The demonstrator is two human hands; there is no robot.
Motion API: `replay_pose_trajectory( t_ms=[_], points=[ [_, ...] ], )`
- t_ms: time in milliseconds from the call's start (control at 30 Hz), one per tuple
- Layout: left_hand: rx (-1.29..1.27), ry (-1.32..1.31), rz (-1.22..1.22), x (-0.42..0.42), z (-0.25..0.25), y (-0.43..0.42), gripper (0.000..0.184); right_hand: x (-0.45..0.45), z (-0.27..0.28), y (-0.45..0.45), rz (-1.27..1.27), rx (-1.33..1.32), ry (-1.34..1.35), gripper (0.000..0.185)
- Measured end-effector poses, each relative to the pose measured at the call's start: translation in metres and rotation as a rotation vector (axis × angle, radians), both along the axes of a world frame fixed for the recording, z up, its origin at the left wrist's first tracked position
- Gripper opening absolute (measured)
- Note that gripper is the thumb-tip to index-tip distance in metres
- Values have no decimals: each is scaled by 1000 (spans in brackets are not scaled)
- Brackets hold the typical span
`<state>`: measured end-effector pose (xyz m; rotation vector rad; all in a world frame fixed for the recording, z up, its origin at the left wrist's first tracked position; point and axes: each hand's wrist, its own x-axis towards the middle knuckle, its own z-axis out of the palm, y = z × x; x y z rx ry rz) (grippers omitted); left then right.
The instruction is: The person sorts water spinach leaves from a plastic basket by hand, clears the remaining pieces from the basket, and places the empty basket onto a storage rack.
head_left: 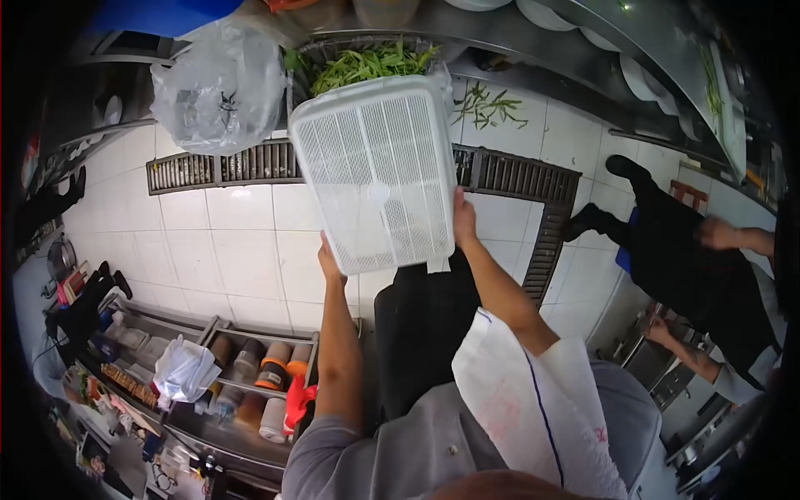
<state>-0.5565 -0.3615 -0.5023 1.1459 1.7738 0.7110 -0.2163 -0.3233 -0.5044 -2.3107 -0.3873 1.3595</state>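
A white perforated plastic basket [375,175] is held tilted in front of me, its flat grid face toward the camera. My left hand [331,257] grips its lower left edge, and my right hand [463,218] its right edge near the lower corner. The fingers of both hands are partly hidden behind it. Just beyond its far rim, green leafy stalks [375,67] lie in a dark crate. A white cloth [533,408] with a blue stripe hangs over my right arm.
Loose green leaves [487,106] lie on the tiled floor [242,250] by a drain grate [517,177]. A clear plastic bag [218,92] is at the upper left. A person in a black apron [700,258] stands at right. Lidded containers [272,367] fill a rack at lower left.
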Motion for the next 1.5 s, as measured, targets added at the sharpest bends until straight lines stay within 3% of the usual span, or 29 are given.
replay_pose_trajectory(
  t_ms=[67,100,167,200,267,300,367,433,500,567,633,700,833,933,1033,1100,1233,1267,1367,1467,1500],
  points=[
    [-343,-458,500,41,37,53,47,1,-1,12,-152,131,101,79],
    [-347,-497,411,30,44,39,46,2,9,-8,-165,101,105,79],
    [-337,-400,358,24,47,-3,46,15,43,-3,-109,169,147,78],
    [-274,-330,311,27,41,-2,46,13,77,-2,-141,172,112,67],
    [-230,62,92,16,53,-18,43,19,137,-16,-4,327,77,51],
    [-354,106,156,45,144,16,38,19,172,-15,-27,354,64,51],
    [24,24,207,47,184,18,35,16,253,-30,268,587,112,35],
    [124,-235,191,74,272,33,33,-1,315,-32,848,713,-61,19],
    [90,-453,229,95,325,44,31,-32,345,-42,1176,687,-313,15],
    [-141,-277,254,105,332,53,32,-39,336,-50,1226,705,-377,15],
    [-124,-258,259,107,311,58,34,-37,333,-52,1278,670,-401,15],
    [-155,-309,294,104,299,61,42,-33,334,-57,1274,704,-405,15],
    [-113,-308,184,129,299,72,40,-2,336,-63,1253,684,-453,17],
    [-70,-379,142,171,301,87,37,37,338,-56,1040,568,-562,15],
    [-188,-495,91,203,269,97,60,84,316,-69,1022,568,-643,15],
    [-267,-617,-30,233,259,110,58,112,301,-83,1024,475,-691,20],
    [-366,-656,-251,314,251,145,51,164,335,-124,705,422,-715,41],
    [-384,-538,-293,338,250,151,50,174,335,-142,624,380,-760,41],
    [-456,-622,-442,385,246,162,47,184,336,-171,314,605,-843,44],
    [-533,-647,-516,417,274,153,40,186,333,-195,237,478,-712,43],
    [-574,-611,-649,426,281,157,39,186,328,-202,199,485,-721,42]
  ],
)
